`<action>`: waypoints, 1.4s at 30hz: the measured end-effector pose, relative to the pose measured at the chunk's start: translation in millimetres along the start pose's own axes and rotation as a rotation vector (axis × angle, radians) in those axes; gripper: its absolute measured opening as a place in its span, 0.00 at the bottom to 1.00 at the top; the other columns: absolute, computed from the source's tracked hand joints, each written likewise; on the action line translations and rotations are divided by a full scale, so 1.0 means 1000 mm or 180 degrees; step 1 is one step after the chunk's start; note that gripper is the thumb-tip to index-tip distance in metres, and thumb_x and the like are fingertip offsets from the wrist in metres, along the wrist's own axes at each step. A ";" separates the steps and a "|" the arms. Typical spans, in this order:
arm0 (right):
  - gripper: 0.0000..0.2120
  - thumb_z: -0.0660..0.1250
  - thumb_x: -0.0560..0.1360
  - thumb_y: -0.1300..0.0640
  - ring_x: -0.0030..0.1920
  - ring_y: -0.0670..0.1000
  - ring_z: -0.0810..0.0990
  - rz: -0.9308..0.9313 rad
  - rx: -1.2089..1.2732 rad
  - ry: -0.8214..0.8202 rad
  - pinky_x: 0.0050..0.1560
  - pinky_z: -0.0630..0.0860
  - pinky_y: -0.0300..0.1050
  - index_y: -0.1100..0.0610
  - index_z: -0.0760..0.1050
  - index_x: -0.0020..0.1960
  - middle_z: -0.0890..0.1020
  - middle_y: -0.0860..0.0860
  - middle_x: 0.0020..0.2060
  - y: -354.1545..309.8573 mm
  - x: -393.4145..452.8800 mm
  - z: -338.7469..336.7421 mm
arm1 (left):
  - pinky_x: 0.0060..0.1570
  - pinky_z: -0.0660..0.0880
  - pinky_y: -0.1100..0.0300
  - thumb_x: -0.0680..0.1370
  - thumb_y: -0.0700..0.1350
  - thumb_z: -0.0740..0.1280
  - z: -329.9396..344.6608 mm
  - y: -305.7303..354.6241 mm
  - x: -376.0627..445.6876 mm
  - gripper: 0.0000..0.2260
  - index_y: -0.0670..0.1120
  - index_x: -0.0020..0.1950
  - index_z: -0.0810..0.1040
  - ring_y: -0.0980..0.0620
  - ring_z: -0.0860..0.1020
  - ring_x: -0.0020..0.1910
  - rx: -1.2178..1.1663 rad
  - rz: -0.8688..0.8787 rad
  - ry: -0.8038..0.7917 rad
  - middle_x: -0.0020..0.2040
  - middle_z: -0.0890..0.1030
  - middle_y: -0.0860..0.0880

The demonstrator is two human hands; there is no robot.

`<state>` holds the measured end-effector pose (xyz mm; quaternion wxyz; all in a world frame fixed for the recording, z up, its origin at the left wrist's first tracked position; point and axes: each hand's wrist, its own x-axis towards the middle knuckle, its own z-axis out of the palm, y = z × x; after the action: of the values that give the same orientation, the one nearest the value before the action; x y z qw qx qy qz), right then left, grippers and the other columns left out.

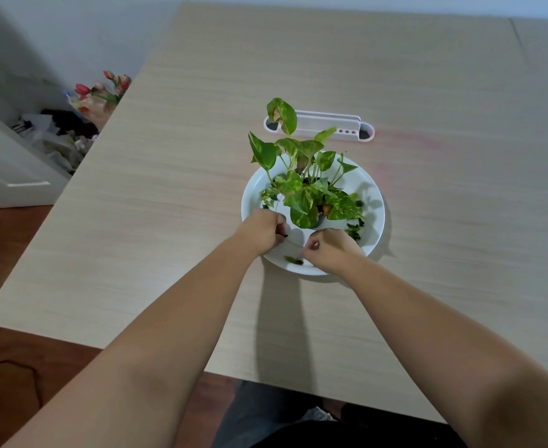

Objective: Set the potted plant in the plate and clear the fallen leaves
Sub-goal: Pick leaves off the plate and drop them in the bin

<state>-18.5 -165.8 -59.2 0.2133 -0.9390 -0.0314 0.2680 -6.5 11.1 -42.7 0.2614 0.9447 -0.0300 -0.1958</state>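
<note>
A potted plant [305,189] with green and yellow mottled leaves stands upright in the middle of a white plate [374,202] on the table. Fallen leaves lie on the plate: one at the near rim [293,260], some at the right [354,230] and some at the left [268,198]. My left hand [261,231] is over the plate's near left edge, fingers pinched on a small dark leaf piece [284,235]. Over the near rim, my right hand [326,250] is curled with fingertips pinched together just above the near leaf; I cannot see anything in it.
A white desk organiser [331,124] lies on the table behind the plate. The light wooden table [169,189] spreads wide on all sides. Off its left edge, on the floor, are red tulips [104,92] and a heap of bags.
</note>
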 end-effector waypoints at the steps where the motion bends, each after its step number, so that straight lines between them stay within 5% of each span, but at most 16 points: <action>1: 0.13 0.64 0.68 0.42 0.40 0.51 0.79 0.0135 0.0012 0.0038 0.35 0.72 0.42 0.51 0.77 0.38 0.80 0.46 0.36 -0.005 -0.001 0.001 | 0.45 0.70 0.64 0.74 0.35 0.68 -0.001 -0.002 0.000 0.06 0.41 0.49 0.82 0.51 0.76 0.44 -0.0048 -0.0012 0.0048 0.48 0.83 0.45; 6: 0.34 0.64 0.65 0.31 0.54 0.56 0.78 0.0638 -0.0389 0.0079 0.46 0.72 0.48 0.54 0.72 0.61 0.77 0.52 0.54 -0.031 0.001 0.008 | 0.49 0.74 0.60 0.72 0.38 0.71 -0.007 -0.009 -0.005 0.05 0.43 0.46 0.82 0.52 0.77 0.43 -0.0244 -0.0174 0.0283 0.46 0.83 0.48; 9: 0.36 0.65 0.67 0.33 0.59 0.57 0.76 0.0734 -0.0674 -0.0029 0.53 0.70 0.51 0.54 0.69 0.67 0.74 0.52 0.59 -0.035 0.004 0.012 | 0.49 0.75 0.58 0.71 0.39 0.72 -0.005 -0.011 -0.008 0.05 0.43 0.46 0.82 0.49 0.79 0.45 -0.0323 -0.0239 0.0387 0.46 0.84 0.46; 12: 0.31 0.66 0.70 0.38 0.58 0.57 0.76 0.0689 -0.0738 -0.0128 0.49 0.72 0.49 0.55 0.69 0.66 0.73 0.53 0.59 -0.034 0.001 0.006 | 0.47 0.75 0.57 0.72 0.39 0.71 -0.001 -0.014 -0.010 0.04 0.43 0.46 0.81 0.49 0.79 0.45 -0.0415 -0.0272 0.0510 0.45 0.84 0.47; 17: 0.09 0.63 0.74 0.62 0.39 0.53 0.74 0.0796 -0.0218 -0.0083 0.39 0.71 0.44 0.59 0.76 0.52 0.77 0.53 0.47 -0.025 0.000 0.005 | 0.48 0.77 0.55 0.72 0.40 0.71 0.000 -0.015 -0.011 0.04 0.43 0.47 0.82 0.47 0.80 0.46 -0.0475 -0.0284 0.0627 0.45 0.84 0.47; 24: 0.18 0.58 0.70 0.71 0.49 0.55 0.81 0.0502 0.0074 -0.0031 0.39 0.71 0.41 0.61 0.83 0.50 0.83 0.56 0.53 -0.015 -0.008 0.002 | 0.49 0.77 0.57 0.73 0.42 0.71 0.003 -0.017 -0.013 0.04 0.45 0.47 0.81 0.49 0.80 0.46 -0.0570 -0.0299 0.0695 0.45 0.84 0.48; 28: 0.09 0.65 0.72 0.66 0.46 0.50 0.79 0.0474 0.0956 0.0285 0.41 0.73 0.37 0.56 0.82 0.42 0.83 0.48 0.42 0.002 -0.009 -0.012 | 0.48 0.77 0.57 0.72 0.41 0.71 -0.001 -0.018 -0.015 0.03 0.45 0.45 0.82 0.50 0.81 0.45 -0.0777 -0.0292 0.0622 0.42 0.83 0.49; 31: 0.06 0.72 0.68 0.65 0.38 0.52 0.81 0.0684 0.1915 0.0614 0.41 0.79 0.42 0.55 0.83 0.37 0.86 0.55 0.40 0.010 -0.014 -0.019 | 0.44 0.75 0.63 0.71 0.40 0.71 -0.008 -0.020 -0.015 0.03 0.44 0.44 0.82 0.52 0.80 0.43 -0.0943 -0.0288 0.0502 0.41 0.82 0.50; 35: 0.07 0.76 0.66 0.65 0.40 0.54 0.82 0.0999 0.3003 0.0806 0.45 0.82 0.44 0.55 0.83 0.39 0.85 0.55 0.40 0.021 -0.027 -0.026 | 0.39 0.73 0.68 0.70 0.41 0.72 -0.002 -0.007 -0.021 0.01 0.46 0.40 0.81 0.55 0.78 0.40 -0.1162 -0.0302 0.0272 0.39 0.82 0.52; 42: 0.06 0.69 0.70 0.72 0.32 0.45 0.82 0.1021 0.5311 0.1118 0.33 0.79 0.33 0.65 0.79 0.46 0.83 0.56 0.37 0.032 -0.070 -0.016 | 0.48 0.80 0.52 0.69 0.39 0.75 0.027 0.028 -0.033 0.05 0.45 0.38 0.79 0.52 0.79 0.35 -0.2328 -0.0418 -0.0409 0.37 0.81 0.46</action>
<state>-71.9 -213.5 -25.7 0.7937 -0.4966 0.3416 0.0814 -45.5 -20.3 -38.0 0.5658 0.7747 0.0862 -0.2688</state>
